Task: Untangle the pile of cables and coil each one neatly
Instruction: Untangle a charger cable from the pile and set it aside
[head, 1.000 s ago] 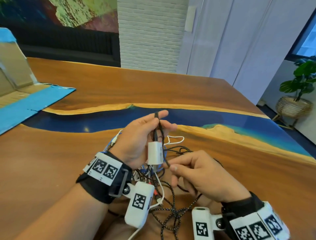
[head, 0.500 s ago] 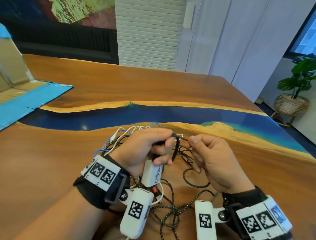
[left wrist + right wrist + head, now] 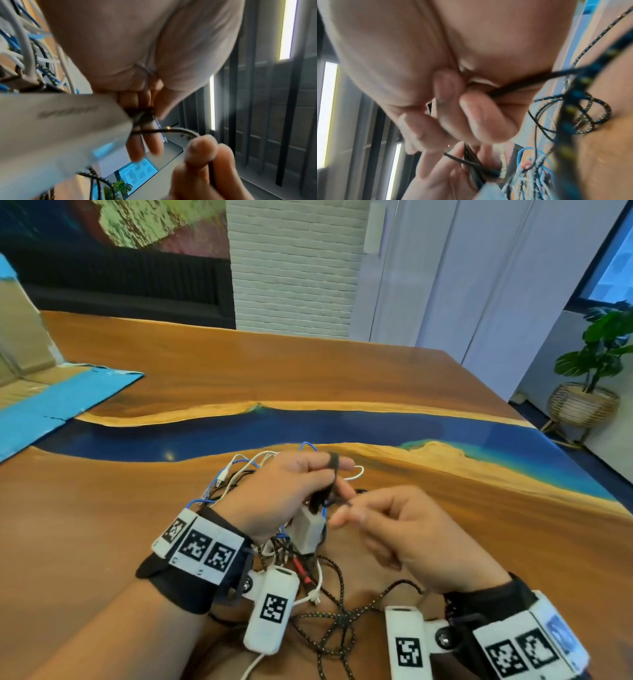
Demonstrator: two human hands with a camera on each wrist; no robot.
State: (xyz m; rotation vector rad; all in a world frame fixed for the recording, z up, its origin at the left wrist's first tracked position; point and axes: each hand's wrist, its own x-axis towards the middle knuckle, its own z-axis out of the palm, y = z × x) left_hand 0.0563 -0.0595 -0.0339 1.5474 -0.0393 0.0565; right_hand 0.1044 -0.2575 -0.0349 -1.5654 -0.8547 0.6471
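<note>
From the head camera we see the left hand (image 3: 284,494) raised just above the cable pile (image 3: 329,604), its fingers curled round a folded bundle of the thin black cable (image 3: 333,470). The bundle stands nearly upright, its long axis running from the fingertips down toward the white charger block (image 3: 306,529) that hangs below the palm. Half a second ago the right hand sat level with the left, holding a wide loop of this cable; now it is lower and nearer us, and the loop has closed to a short strand between the hands. The right hand (image 3: 407,539) pinches that strand between thumb and forefinger, the other fingers loosely bent. The pile lies on the wooden table (image 3: 411,392), under and behind both wrists: braided black-and-yellow cord, white leads, blue wires. An opened cardboard box (image 3: 41,395) lies at the table's far left; we cannot see anything in it.

From the left wrist we see the charger block (image 3: 51,132) filling the lower left, the black cable (image 3: 173,130) leaving it sideways toward the right hand's fingertips (image 3: 202,150), which close on it.

From the right wrist, blurred, we see the thumb and forefinger (image 3: 481,112) nipping the black cable (image 3: 522,83), which runs off to the right, and the left hand (image 3: 447,169) beyond it holding the dark bundle.
</note>
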